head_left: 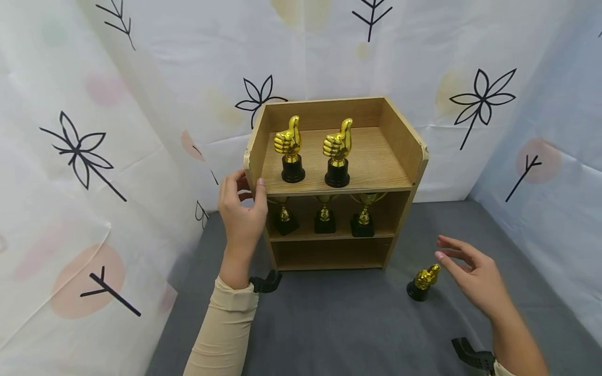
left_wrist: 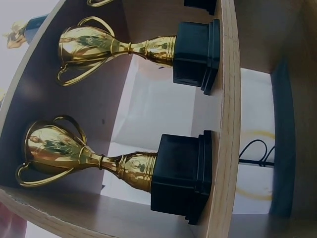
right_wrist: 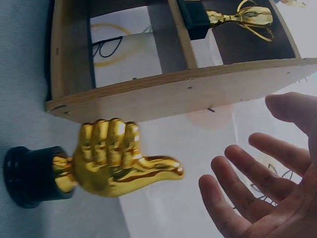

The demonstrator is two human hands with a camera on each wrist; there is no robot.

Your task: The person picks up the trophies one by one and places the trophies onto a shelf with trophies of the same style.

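Note:
My left hand [head_left: 243,214] grips the left side of a small wooden shelf [head_left: 329,191], thumb on its front edge and fingers round the outer side. Beside the shelf on the right, a gold thumbs-up trophy [head_left: 425,282] with a round black base stands on the table; the right wrist view shows the same thumbs-up trophy [right_wrist: 106,158] up close. Just right of it hovers my right hand [head_left: 475,279], fingers spread and apart from the trophy, nothing in its grasp. Two more thumbs-up trophies, a left one [head_left: 289,149] and a right one [head_left: 337,152], stand on the top shelf.
Three gold cup trophies [head_left: 362,219] on square black bases fill the middle shelf; two-handled cups [left_wrist: 54,148] show close in the left wrist view. Below is a lower compartment [head_left: 329,255]. A grey cloth [head_left: 329,324] covers the table, and patterned white sheets [head_left: 188,78] hang around.

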